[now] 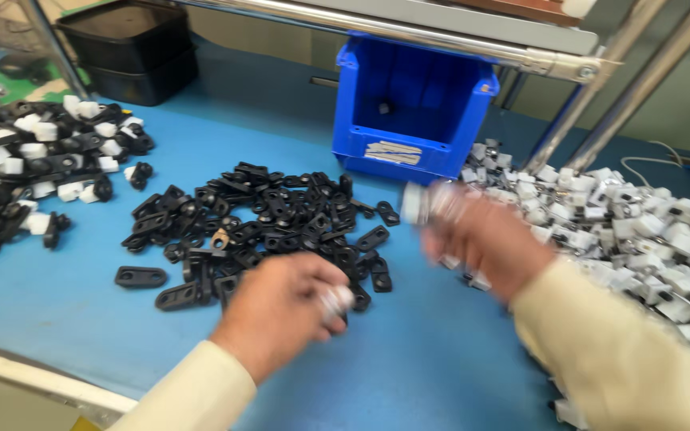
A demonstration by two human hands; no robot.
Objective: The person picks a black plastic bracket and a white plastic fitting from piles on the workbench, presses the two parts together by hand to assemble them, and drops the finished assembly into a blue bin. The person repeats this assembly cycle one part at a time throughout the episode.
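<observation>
My left hand [281, 307] hovers over the near edge of a heap of small black plastic clips [265, 223] on the blue table; its fingers are curled and something pale shows at the fingertips, too blurred to identify. My right hand [481, 239] is blurred by motion beside a pile of small white plastic parts [632, 231]. It grips a white part [417, 203] at its fingertips. Both arms wear cream sleeves.
A blue open-front bin [413, 108] stands behind the black heap. A mixed pile of black and white assembled pieces [33, 160] lies at far left. Black trays [133, 48] sit at the back left. Metal frame tubes [600, 96] rise at right. The table's front edge [33, 379] runs near left.
</observation>
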